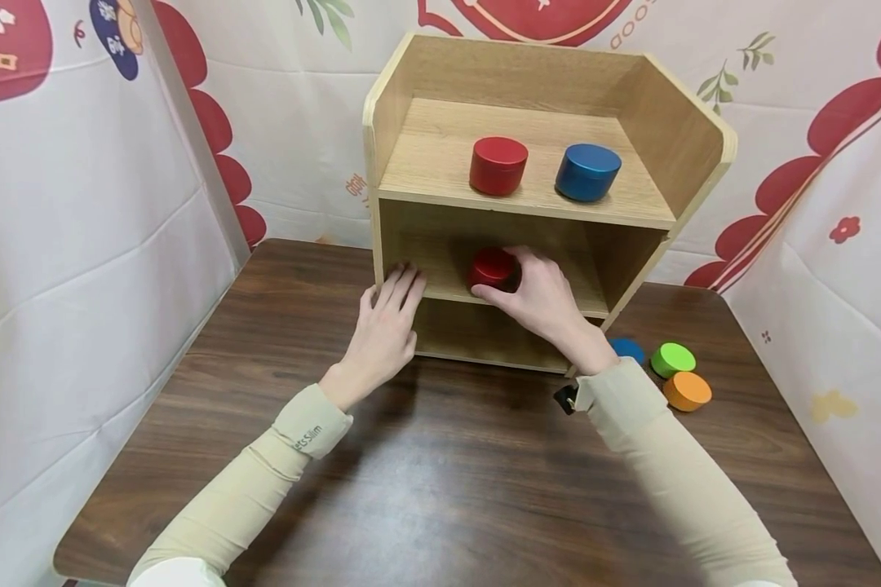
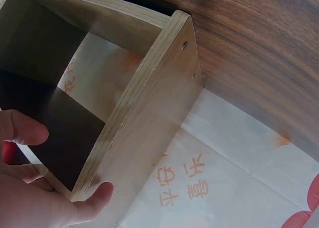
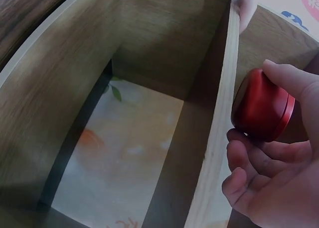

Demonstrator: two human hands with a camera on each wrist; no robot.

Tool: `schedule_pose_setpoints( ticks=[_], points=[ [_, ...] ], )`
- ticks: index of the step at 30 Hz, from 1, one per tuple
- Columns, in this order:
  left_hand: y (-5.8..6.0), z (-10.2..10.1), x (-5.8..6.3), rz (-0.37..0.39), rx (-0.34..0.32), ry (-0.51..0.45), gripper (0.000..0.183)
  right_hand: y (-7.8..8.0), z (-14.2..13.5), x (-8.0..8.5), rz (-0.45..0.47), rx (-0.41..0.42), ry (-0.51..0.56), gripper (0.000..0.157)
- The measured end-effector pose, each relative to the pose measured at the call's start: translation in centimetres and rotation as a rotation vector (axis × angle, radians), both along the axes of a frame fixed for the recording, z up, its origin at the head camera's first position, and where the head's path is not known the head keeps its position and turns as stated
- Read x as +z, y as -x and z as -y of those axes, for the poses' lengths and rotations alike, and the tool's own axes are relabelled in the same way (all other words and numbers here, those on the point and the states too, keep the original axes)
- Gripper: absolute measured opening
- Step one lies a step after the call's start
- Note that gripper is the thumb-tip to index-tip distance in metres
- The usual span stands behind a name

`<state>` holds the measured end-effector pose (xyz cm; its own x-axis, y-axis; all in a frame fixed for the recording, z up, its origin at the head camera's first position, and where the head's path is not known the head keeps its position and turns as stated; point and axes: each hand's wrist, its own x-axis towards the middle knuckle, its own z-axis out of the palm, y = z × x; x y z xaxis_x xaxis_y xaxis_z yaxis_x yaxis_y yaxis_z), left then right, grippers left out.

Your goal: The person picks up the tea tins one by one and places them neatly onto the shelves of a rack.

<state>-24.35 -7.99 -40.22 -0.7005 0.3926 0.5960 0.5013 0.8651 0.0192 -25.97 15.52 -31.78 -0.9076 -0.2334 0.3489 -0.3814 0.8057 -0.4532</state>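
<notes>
My right hand (image 1: pixel 543 297) pinches a red round tin (image 1: pixel 490 267) between thumb and fingers, at the front of the middle shelf of a wooden shelf unit (image 1: pixel 529 210). In the right wrist view the tin lies sideways in the picture, with the thumb on one side and curled fingers on the other. My left hand (image 1: pixel 383 338) rests at the unit's left front edge with its fingers extended; in the left wrist view one finger lies outside the side panel (image 2: pixel 149 118). Another red tin (image 1: pixel 498 166) and a blue tin (image 1: pixel 588 173) stand on the top shelf.
On the brown table (image 1: pixel 411 481), right of the unit, sit a green tin (image 1: pixel 673 359), an orange tin (image 1: pixel 687 391) and a blue tin (image 1: pixel 626 350) partly hidden by my right arm. A printed white cloth (image 1: pixel 286 122) hangs behind and at both sides.
</notes>
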Motion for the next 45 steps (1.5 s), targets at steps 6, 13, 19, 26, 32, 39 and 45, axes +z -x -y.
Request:
schedule_pose_setpoints(
  ticks=[6,13,19,26,32,39,45],
  points=[
    [0.0,-0.1,0.1,0.012,0.002,0.000,0.081,0.5,1.1,-0.5,-0.003,0.007,-0.003,0.068],
    [0.0,-0.1,0.1,0.000,0.002,-0.001,0.079,0.9,2.1,-0.8,-0.018,-0.001,-0.007,0.067],
    [0.0,-0.1,0.1,-0.002,0.005,-0.002,0.078,1.1,2.4,-1.1,-0.047,-0.002,-0.031,0.064],
    [0.1,-0.1,0.0,0.011,0.008,-0.004,0.079,1.1,2.5,-1.2,-0.065,-0.010,-0.049,0.066],
    [0.1,-0.1,0.0,0.024,0.011,0.004,0.080,0.2,2.2,-1.1,-0.113,0.006,-0.060,0.066],
    [0.0,0.0,0.0,0.016,0.007,0.004,0.081,-2.1,0.9,-0.7,-0.191,-0.021,-0.062,0.064],
    [0.1,0.0,0.0,0.004,0.006,0.003,0.081,-4.1,-1.1,-0.7,-0.194,-0.046,-0.043,0.061]
  ],
)
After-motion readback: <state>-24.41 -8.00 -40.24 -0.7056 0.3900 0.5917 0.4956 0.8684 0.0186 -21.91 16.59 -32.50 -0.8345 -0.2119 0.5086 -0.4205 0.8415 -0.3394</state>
